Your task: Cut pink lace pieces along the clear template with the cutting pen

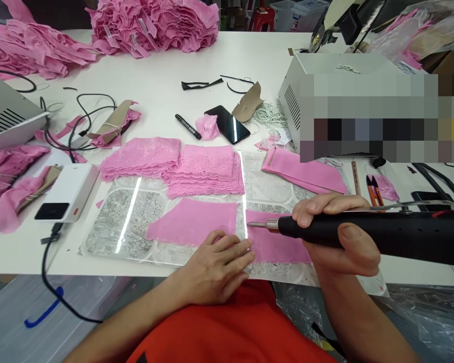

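My right hand [340,237] is wrapped round a thick black handheld tool [401,234] with a slim metal tip and a metal lever along its top. Its tip points left, over the inner edge of a pink fabric piece [276,242]; whether it touches the cloth I cannot tell. My left hand [221,264] lies flat, fingers stretched out, at the lower edge of another pink fabric piece [196,219]. Both pieces rest on a glossy clear sheet [128,227]. Behind them are stacks of pink lace fabric [208,169] [142,156].
Folded pink strips [306,171] lie by a grey machine box [291,101]. A phone [230,125], a black marker [188,127] and a white power bank [70,194] with a cable sit on the table. Orange-handled snips [374,190] are at right; pink garment piles [155,25] stand behind.
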Motion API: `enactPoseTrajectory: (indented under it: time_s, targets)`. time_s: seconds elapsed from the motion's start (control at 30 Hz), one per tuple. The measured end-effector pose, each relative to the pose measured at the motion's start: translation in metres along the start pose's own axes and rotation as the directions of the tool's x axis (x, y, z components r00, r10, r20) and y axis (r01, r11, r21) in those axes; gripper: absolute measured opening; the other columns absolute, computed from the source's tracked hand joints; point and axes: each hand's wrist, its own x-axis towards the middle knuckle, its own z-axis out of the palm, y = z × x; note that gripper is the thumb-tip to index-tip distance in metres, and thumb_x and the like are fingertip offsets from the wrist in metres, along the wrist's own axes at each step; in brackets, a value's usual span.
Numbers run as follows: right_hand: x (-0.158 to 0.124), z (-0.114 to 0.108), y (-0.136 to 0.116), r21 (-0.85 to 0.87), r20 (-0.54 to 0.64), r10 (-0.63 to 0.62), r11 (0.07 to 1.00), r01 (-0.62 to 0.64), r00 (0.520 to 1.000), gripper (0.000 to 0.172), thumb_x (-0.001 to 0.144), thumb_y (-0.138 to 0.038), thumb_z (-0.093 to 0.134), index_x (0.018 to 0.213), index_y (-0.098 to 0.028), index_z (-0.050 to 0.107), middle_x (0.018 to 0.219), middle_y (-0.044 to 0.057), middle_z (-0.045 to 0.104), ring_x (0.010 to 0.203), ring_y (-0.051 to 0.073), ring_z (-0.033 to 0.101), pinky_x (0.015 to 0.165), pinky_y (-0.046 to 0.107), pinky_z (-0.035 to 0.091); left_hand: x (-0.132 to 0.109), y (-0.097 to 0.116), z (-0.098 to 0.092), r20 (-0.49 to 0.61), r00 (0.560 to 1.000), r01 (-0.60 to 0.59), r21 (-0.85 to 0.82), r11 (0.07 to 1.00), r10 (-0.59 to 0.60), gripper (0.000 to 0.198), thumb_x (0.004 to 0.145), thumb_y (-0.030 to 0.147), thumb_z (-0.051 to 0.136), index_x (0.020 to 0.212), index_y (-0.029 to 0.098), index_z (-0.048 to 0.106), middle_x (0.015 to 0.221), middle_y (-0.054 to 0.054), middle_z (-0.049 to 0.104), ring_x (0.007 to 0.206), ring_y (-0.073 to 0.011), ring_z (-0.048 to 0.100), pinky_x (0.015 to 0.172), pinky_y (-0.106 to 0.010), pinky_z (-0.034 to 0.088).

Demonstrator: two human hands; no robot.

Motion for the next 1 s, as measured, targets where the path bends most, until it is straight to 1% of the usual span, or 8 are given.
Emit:
enactPoseTrajectory:
  time_s: [0.1, 0.23, 0.4, 0.53, 0.67, 1.0]
  targets:
    - [0.000, 0.001, 0.001, -0.002, 0.025, -0.021, 1.000, 0.021, 0.999, 0.012, 0.077, -0.030, 0.066, 0.083, -0.020, 0.067, 0.074, 0.002, 0.063, 0.053, 0.014, 0.057, 0.051, 0.032, 0.051, 0.000, 0.000, 0.000, 0.006, 1.000, 0.002, -0.001, 1.000, -0.002, 0.027, 0.093, 0.020, 0.055, 0.119, 0.013, 0.058, 0.120, -0.011, 0.069, 0.104, -0.0224, 0.059, 0.091, -0.039, 0.041]
    - [0.002, 0.001, 0.001, 0.016, 0.038, -0.029, 0.999, 0.028, 0.999, 0.013, 0.077, -0.031, 0.065, 0.084, -0.020, 0.067, 0.074, 0.002, 0.063, 0.053, 0.014, 0.056, 0.050, 0.032, 0.050, 0.001, 0.000, -0.001, 0.016, 1.000, 0.001, 0.014, 1.000, -0.001, 0.026, 0.093, 0.020, 0.055, 0.118, 0.013, 0.059, 0.122, -0.011, 0.069, 0.104, -0.0228, 0.059, 0.091, -0.039, 0.042]
    - [0.003, -0.004, -0.008, 0.058, 0.016, 0.021, 0.998, -0.022, 1.000, 0.018, 0.073, -0.035, 0.069, 0.081, -0.020, 0.066, 0.072, 0.002, 0.062, 0.049, 0.013, 0.054, 0.049, 0.032, 0.050, -0.001, 0.001, -0.001, 0.010, 1.000, -0.026, 0.033, 0.999, 0.026, 0.027, 0.093, 0.021, 0.056, 0.119, 0.014, 0.060, 0.119, -0.012, 0.070, 0.103, -0.0212, 0.061, 0.091, -0.038, 0.044]
    - [0.002, -0.010, -0.014, 0.122, 0.087, 0.072, 0.989, -0.082, 0.994, 0.020, 0.073, -0.035, 0.070, 0.081, -0.017, 0.067, 0.069, 0.003, 0.060, 0.046, 0.012, 0.053, 0.047, 0.031, 0.049, -0.001, 0.001, -0.002, 0.006, 0.998, -0.056, 0.016, 0.998, 0.056, 0.024, 0.093, 0.019, 0.056, 0.116, 0.015, 0.062, 0.114, -0.010, 0.073, 0.100, -0.0201, 0.063, 0.089, -0.036, 0.046]
    - [-0.001, -0.013, -0.013, 0.150, 0.164, 0.091, 0.982, -0.116, 0.982, 0.020, 0.076, -0.033, 0.066, 0.087, -0.017, 0.067, 0.072, 0.003, 0.061, 0.050, 0.013, 0.056, 0.048, 0.031, 0.050, 0.000, 0.002, -0.003, 0.017, 0.998, -0.059, 0.008, 0.998, 0.059, 0.023, 0.092, 0.017, 0.058, 0.113, 0.013, 0.064, 0.116, -0.009, 0.072, 0.099, -0.0202, 0.063, 0.088, -0.037, 0.047]
    - [-0.007, -0.013, -0.011, 0.130, 0.215, 0.116, 0.981, -0.146, 0.970, 0.019, 0.081, -0.033, 0.065, 0.091, -0.017, 0.064, 0.077, 0.003, 0.061, 0.056, 0.013, 0.058, 0.052, 0.031, 0.050, 0.002, 0.000, -0.003, 0.012, 0.999, -0.053, -0.012, 0.999, 0.053, 0.022, 0.092, 0.016, 0.059, 0.113, 0.013, 0.064, 0.117, -0.008, 0.072, 0.099, -0.0201, 0.062, 0.089, -0.036, 0.047]
